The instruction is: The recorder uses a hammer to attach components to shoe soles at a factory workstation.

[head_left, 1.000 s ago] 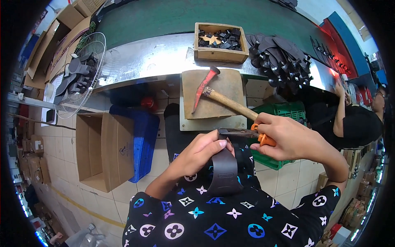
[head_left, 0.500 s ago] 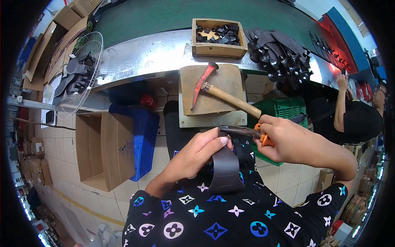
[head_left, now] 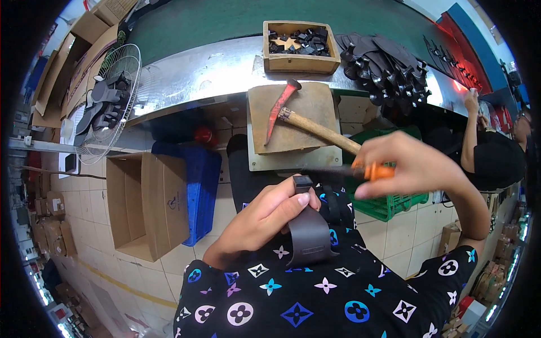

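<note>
My left hand [head_left: 265,211] grips a dark brown shoe sole with a heel [head_left: 311,234], its fingers wrapped round the narrow heel. The heel's squared black end [head_left: 302,181] points up between thumb and fingers, and the wide curved part hangs toward my lap. In my right hand [head_left: 403,163] are orange-handled pliers [head_left: 372,171], blurred by motion. Their dark jaws point left, just above and apart from the heel end. Beyond my hands, a red-headed hammer [head_left: 280,111] with a wooden handle lies on a brown block [head_left: 315,101].
A wooden box [head_left: 301,65] of small black pieces stands on the metal bench edge [head_left: 197,76]. Dark heeled soles [head_left: 389,67] are piled beside it. At left are a wire fan guard [head_left: 115,107], a carton [head_left: 149,208] and a blue crate [head_left: 203,191]. A co-worker [head_left: 496,155] sits at right.
The pliers' jaws have come away from the heel end, and my right hand has risen slightly to the right. My left hand still holds the sole, with the heel end now uncovered.
</note>
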The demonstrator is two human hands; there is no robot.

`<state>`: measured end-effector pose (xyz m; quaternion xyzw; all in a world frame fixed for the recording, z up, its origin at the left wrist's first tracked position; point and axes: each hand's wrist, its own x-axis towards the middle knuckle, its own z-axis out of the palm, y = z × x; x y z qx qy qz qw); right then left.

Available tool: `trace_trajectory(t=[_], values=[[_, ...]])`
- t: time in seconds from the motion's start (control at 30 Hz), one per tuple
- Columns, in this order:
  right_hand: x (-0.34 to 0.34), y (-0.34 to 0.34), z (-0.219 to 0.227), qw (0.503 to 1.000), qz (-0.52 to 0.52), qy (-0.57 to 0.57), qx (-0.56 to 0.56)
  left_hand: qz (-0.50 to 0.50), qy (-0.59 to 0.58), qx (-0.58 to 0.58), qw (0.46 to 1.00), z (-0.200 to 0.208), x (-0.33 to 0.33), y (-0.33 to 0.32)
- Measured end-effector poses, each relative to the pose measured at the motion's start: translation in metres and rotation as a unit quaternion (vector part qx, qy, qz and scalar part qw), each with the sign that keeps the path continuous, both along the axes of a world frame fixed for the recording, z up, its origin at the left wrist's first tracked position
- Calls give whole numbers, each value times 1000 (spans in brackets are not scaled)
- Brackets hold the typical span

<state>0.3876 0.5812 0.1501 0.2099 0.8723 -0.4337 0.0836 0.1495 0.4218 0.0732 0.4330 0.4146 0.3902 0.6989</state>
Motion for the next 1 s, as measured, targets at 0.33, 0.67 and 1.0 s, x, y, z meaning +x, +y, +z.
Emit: trace_trajectory(t=[0.33, 0.67, 1.0], values=[[-21, 177, -96, 921, -267, 44, 281, -2, -91, 51, 995, -7, -7, -7], [-73, 202, -120, 811, -278, 54, 511, 37, -90, 60, 993, 4, -9, -14], [-51, -56, -41, 874, -158, 275, -367, -41, -178, 19, 983, 12, 1, -7]])
